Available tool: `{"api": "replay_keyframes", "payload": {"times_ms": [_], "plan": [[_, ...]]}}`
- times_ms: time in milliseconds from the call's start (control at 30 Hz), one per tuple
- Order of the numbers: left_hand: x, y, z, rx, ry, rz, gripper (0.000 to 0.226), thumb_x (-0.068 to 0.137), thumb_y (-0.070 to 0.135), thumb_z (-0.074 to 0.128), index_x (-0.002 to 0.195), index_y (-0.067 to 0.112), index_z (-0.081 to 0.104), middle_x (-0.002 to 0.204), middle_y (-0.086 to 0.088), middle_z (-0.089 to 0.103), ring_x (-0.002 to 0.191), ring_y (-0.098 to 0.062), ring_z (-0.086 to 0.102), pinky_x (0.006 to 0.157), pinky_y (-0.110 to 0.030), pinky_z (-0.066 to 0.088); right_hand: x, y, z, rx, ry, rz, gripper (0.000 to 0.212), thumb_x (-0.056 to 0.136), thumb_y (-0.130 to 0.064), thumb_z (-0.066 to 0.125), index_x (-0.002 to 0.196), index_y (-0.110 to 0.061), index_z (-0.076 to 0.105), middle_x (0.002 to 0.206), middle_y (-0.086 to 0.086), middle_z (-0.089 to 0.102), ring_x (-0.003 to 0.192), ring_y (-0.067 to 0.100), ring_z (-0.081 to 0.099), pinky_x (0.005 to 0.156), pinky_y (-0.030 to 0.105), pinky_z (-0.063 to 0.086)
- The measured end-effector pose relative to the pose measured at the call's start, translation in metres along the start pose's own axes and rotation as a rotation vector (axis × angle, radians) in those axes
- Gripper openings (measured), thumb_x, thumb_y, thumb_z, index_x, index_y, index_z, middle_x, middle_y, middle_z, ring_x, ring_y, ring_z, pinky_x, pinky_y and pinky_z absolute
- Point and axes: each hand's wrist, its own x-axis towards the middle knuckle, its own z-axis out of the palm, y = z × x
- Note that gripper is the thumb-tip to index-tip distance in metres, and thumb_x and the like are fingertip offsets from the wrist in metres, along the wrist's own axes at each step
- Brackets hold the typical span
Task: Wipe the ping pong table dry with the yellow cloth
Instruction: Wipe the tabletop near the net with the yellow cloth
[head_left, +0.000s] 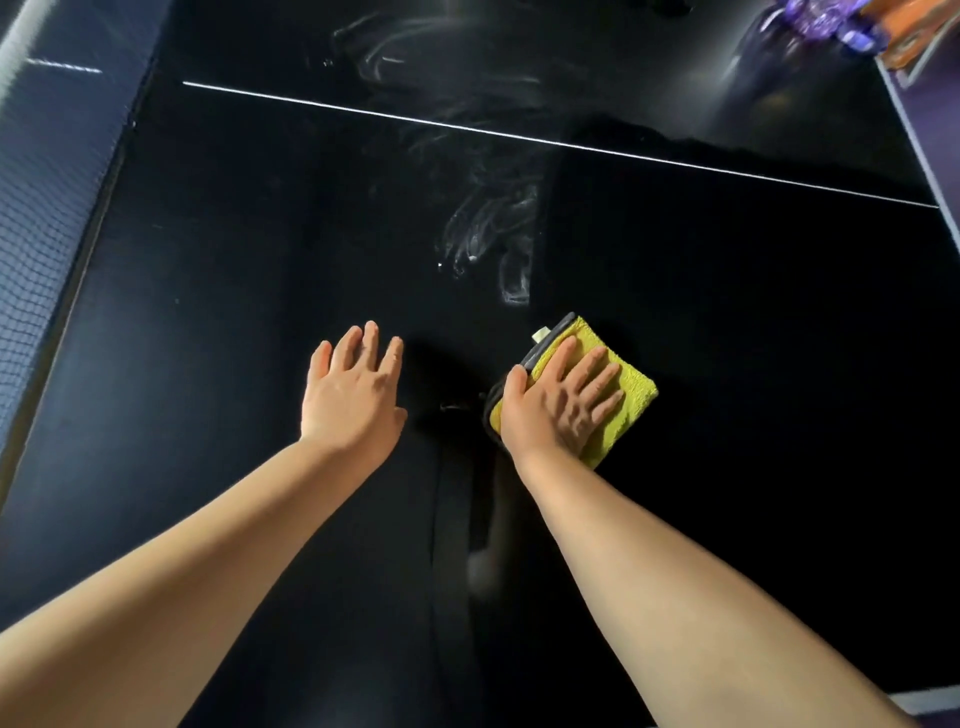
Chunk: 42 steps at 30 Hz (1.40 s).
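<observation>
The ping pong table (218, 270) is dark and glossy and fills most of the head view. A folded yellow cloth (631, 392) with a grey edge and a small white tag lies flat on it, right of centre. My right hand (558, 402) presses down on the cloth with straight, spread fingers. My left hand (353, 387) rests flat on the bare table surface to the left of the cloth, fingers straight. Whitish wet smears (493, 228) streak the table just beyond the cloth and run on toward the far side.
A white centre line (519, 136) crosses the table from upper left to right. The net (47, 218) runs along the left side. A purple spray bottle (826, 21) and an orange object (914, 31) sit at the top right, past the table's right edge (919, 145).
</observation>
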Motion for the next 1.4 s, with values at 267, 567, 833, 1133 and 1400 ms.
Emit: {"api": "replay_keyframes", "payload": {"times_ms": [267,567,833,1133,1400], "plan": [[0.114,-0.006,-0.031,0.007,-0.03,-0.056,0.097,0.082,0.056,0.058,0.151,0.015,0.005,0.159,-0.01,-0.002,0.146,-0.024,-0.004,0.118,-0.042,0.002,0.124,-0.054,-0.016,0.0,0.037,0.025,0.079,0.097,-0.057,0.028,0.157,-0.014,0.0,0.163,0.021,-0.004,0.149,0.042,-0.007,0.119,0.058,-0.004],[0.167,-0.009,-0.039,0.061,-0.254,-0.107,0.125,0.067,0.066,0.069,0.15,0.006,-0.003,0.158,-0.014,-0.005,0.146,-0.028,0.0,0.118,-0.038,0.004,0.24,-0.11,-0.036,0.043,0.073,0.036,0.08,0.097,-0.057,0.03,0.157,-0.014,0.001,0.163,0.021,-0.004,0.148,0.044,-0.008,0.119,0.058,-0.006],[0.174,-0.009,-0.04,0.063,-0.267,-0.103,0.122,0.069,0.066,0.066,0.149,0.006,-0.004,0.158,-0.014,-0.006,0.146,-0.029,-0.002,0.118,-0.037,0.004,0.309,-0.145,-0.05,-0.032,0.065,-0.209,0.075,0.097,-0.053,0.029,0.158,-0.016,0.003,0.163,0.019,-0.003,0.15,0.04,-0.007,0.119,0.057,-0.007],[0.175,-0.009,-0.041,0.049,-0.289,-0.119,0.122,0.07,0.064,0.067,0.149,0.007,-0.005,0.158,-0.013,-0.009,0.146,-0.028,-0.004,0.119,-0.038,0.001,0.327,-0.135,-0.056,-0.225,0.007,-0.878,0.069,0.099,-0.045,0.03,0.158,-0.028,-0.001,0.165,0.004,-0.013,0.15,0.023,-0.015,0.121,0.045,-0.009],[0.164,-0.014,-0.036,-0.083,-0.213,-0.166,0.121,0.067,0.063,0.07,0.151,0.014,-0.004,0.159,-0.002,-0.009,0.146,-0.018,-0.008,0.117,-0.044,0.0,0.245,-0.106,-0.038,-0.318,0.018,-1.056,0.073,0.092,-0.054,0.018,0.157,-0.028,-0.004,0.164,0.005,-0.013,0.15,0.025,-0.015,0.121,0.046,-0.008]]}}
